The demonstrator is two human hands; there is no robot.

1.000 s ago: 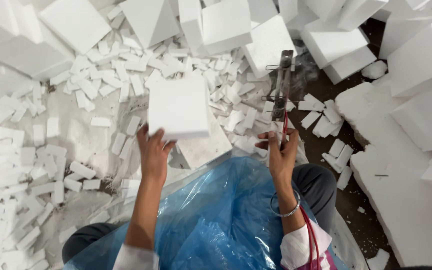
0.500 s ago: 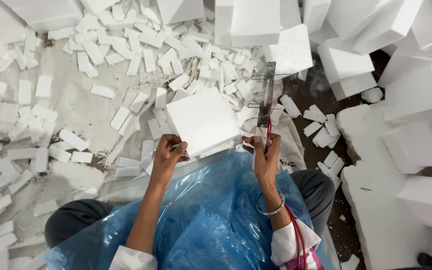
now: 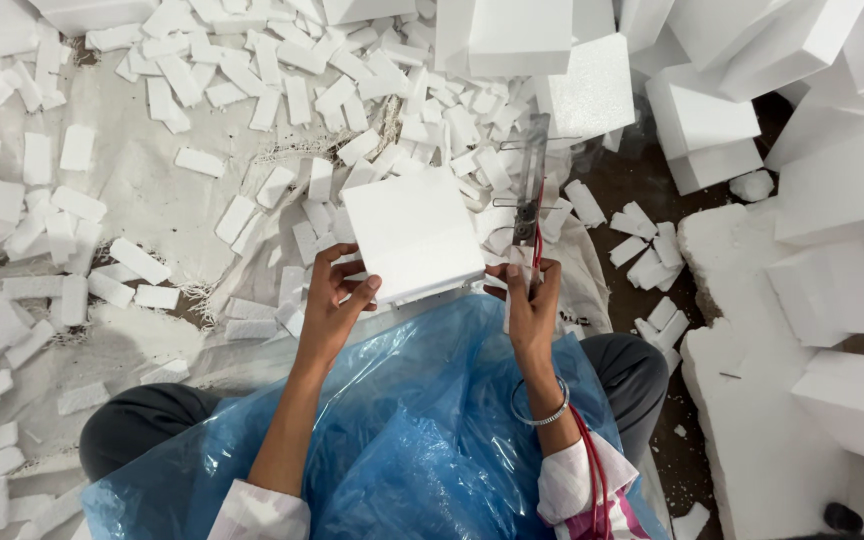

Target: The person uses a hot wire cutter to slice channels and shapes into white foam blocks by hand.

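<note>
Head view: left hand (image 3: 337, 300) grips the near left corner of a white square foam slab (image 3: 414, 232), fingers closed on its edge. Right hand (image 3: 530, 300) is clamped on the handle of a metal cutting tool (image 3: 530, 190), its long axis pointing away from the person, just beside the slab's right edge. Red cord (image 3: 592, 470) trails down the right forearm. Blue plastic sheet (image 3: 422, 440) covers the lap. Small foam strips (image 3: 282, 100) litter the floor; large foam blocks (image 3: 832, 190) stand along the right.
</note>
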